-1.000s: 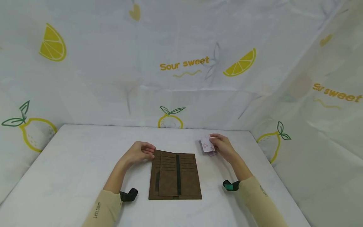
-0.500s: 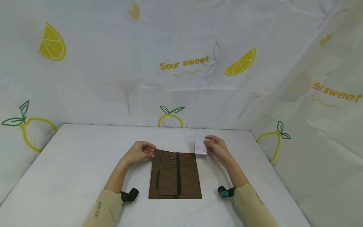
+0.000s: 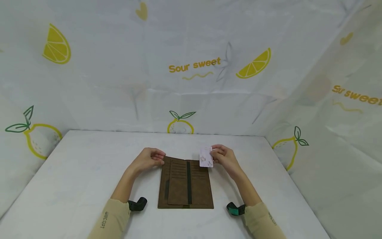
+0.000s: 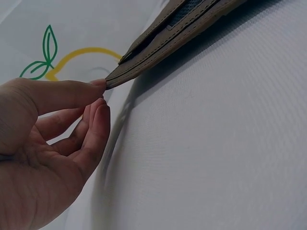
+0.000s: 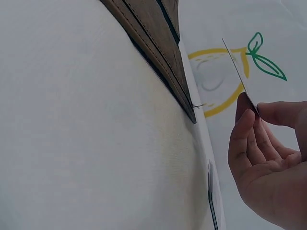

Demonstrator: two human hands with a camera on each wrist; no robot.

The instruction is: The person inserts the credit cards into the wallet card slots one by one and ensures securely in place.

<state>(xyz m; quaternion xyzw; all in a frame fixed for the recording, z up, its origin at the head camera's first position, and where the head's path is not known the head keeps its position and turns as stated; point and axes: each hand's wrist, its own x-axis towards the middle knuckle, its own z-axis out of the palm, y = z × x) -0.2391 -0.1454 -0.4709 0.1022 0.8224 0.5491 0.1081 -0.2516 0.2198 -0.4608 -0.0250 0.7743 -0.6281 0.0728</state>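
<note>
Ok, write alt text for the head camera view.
A right hand holds a pale card near the top right corner of an open brown wallet; the left hand pinches its top left corner. Lemon-print sheeting backs the white table.

"What does the wallet (image 3: 201, 191) look like?"

"Brown, with stitched edges, spread open on the bench (image 3: 89, 176). A dark strip (image 3: 189, 186) runs down its middle, with rows of slots (image 3: 178, 171) on either side."

"Anything else inside?"

"A flap (image 3: 178, 192) left of the strip, and the left wrist view shows a bit of dark mesh (image 4: 184, 13)."

"Does it lie flat?"

"Not wholly: its far left corner is pinched and raised."

"And the card (image 3: 206, 157)?"

"Pale, with small print. It's held up by its right edge, covering the wallet's far right corner from the head view. The right wrist view shows it edge-on, apart from the wallet."
</note>
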